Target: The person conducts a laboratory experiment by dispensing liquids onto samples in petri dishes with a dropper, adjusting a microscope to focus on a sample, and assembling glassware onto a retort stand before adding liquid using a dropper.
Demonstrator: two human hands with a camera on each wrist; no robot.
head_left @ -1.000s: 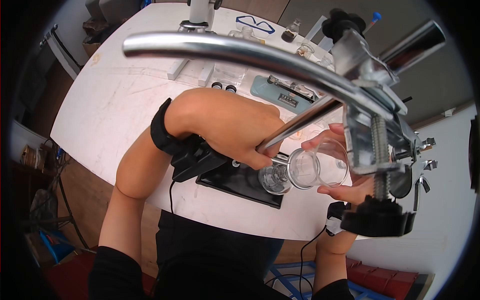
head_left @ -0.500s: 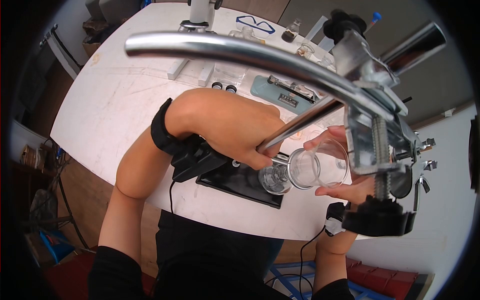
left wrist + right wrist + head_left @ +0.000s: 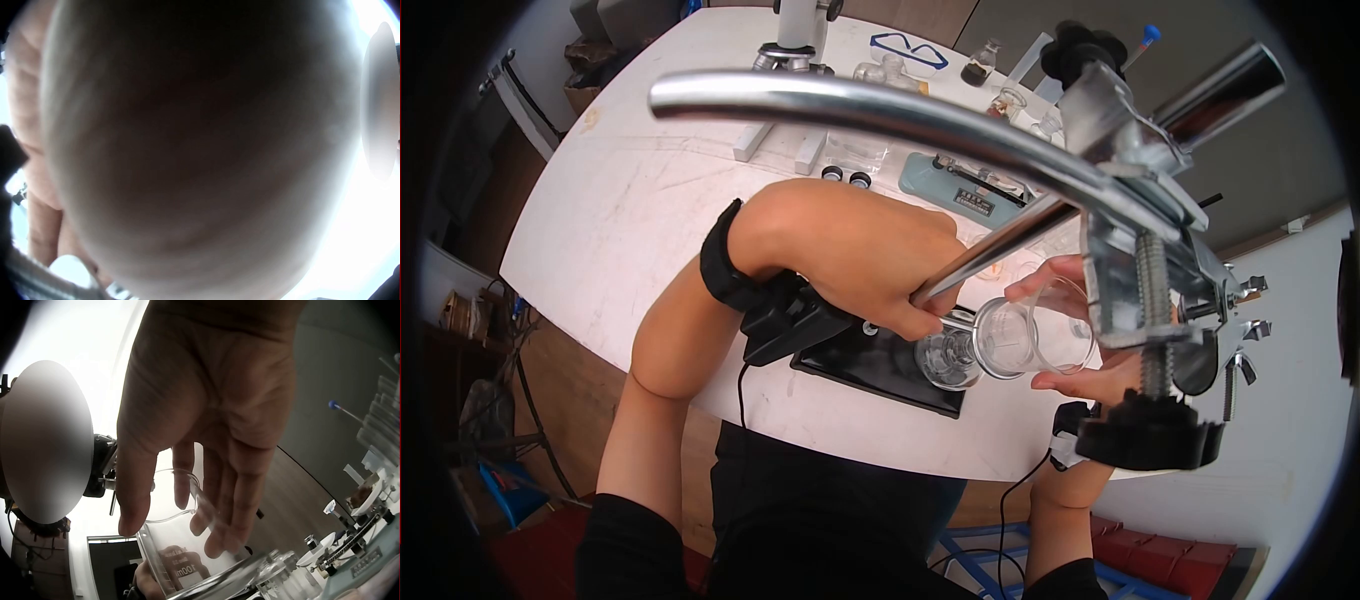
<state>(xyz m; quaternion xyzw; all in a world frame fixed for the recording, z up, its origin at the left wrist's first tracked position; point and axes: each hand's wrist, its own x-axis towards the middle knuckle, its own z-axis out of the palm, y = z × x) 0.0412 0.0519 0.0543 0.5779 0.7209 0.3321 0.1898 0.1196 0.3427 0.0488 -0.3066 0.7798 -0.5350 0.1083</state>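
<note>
In the head view my left hand (image 3: 865, 255) grips the slanting metal rod (image 3: 1000, 250) of a lab stand low down, over its black base (image 3: 870, 375). Its palm side, very blurred, fills most of the left wrist view. My right hand (image 3: 212, 406) holds a clear glass beaker (image 3: 181, 550) between thumb and fingers; a 100 ml mark shows on its wall. Seen from above, the beaker overlaps a metal ring (image 3: 962, 318) beside the left thumb. A clear glass vessel (image 3: 948, 362) stands on the base below it.
A curved metal bar (image 3: 820, 95) and a clamp with a black knob (image 3: 1150, 432) rise close to the head camera. Behind the hands are a teal balance (image 3: 955, 188), a microscope (image 3: 798, 40), safety glasses (image 3: 910, 48) and a flask of dark contents (image 3: 980, 65).
</note>
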